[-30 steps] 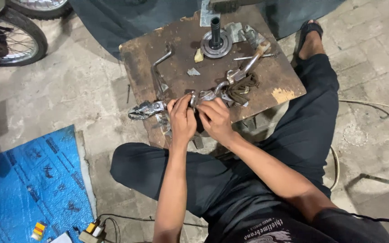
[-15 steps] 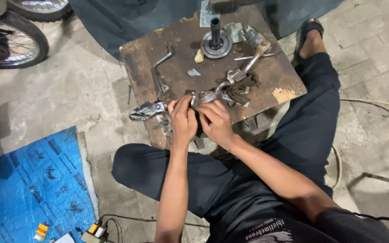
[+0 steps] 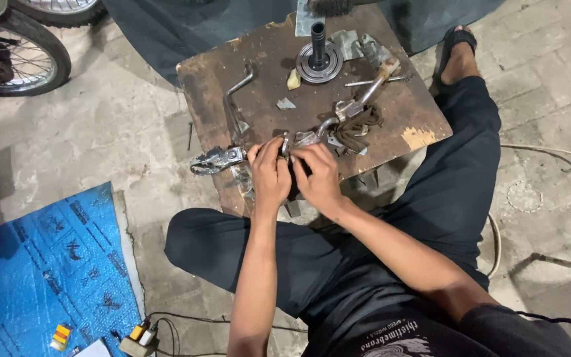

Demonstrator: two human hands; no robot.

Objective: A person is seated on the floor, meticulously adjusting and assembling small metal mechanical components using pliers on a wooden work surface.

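Metal part (image 3: 295,142) at the near edge of the worn wooden table (image 3: 424,132), pinched from both sides by the curled fingers of left hand (image 3: 269,173) and right hand (image 3: 317,175), unmoved over the last second, work seemingly continuing in place.

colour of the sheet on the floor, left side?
Blue sheet, with a dark printed pattern; head view.

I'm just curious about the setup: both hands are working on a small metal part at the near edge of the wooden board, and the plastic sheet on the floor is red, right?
Not quite. The head view shows the plastic sheet is blue, not red. The rest holds: the left hand and right hand are together on a small metal part at the near edge of the wooden board.
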